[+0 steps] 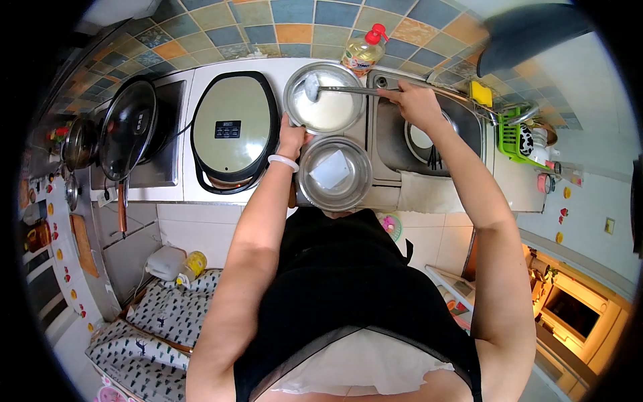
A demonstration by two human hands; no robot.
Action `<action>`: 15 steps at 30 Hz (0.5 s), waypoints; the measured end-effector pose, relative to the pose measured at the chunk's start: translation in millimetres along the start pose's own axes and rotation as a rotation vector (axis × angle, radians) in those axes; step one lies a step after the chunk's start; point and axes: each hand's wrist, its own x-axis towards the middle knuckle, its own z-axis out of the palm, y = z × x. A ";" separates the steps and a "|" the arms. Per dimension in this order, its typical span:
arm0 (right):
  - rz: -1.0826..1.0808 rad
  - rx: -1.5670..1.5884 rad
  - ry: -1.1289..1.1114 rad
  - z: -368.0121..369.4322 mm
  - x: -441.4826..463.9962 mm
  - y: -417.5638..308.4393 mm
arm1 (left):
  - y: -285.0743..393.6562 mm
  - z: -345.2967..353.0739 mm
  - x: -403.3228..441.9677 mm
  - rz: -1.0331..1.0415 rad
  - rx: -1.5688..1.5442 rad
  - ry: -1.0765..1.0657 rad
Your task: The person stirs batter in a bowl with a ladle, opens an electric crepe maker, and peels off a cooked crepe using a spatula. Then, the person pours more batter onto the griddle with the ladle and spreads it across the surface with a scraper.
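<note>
My right fingers point(391, 95) close round the ladle point(348, 89), hiding its handle's end; it lies three-to-nine o'clock, head toward nine, over the bowl point(360, 107). My left fingers point(287, 127) touch the rim at seven; how closed, I can't tell.

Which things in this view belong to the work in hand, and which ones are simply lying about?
In the work:
ladle, held by the right hand
metal bowl, touched by the left hand
white mixture in that bowl

Apparently just lying about:
red-capped bottle
yellow sponge
green rack
</note>
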 end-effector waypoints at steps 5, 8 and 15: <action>0.182 0.117 -0.006 7.3 -20.7 0.0 | 3.2 7.2 -6.1 -0.003 0.009 0.055; 0.263 0.211 0.046 17.5 -38.3 -7.8 | 3.9 10.9 -8.3 -0.005 -0.017 0.085; 0.467 0.450 -0.034 13.5 -61.0 -37.1 | -3.8 12.3 -4.5 -0.043 -0.064 0.061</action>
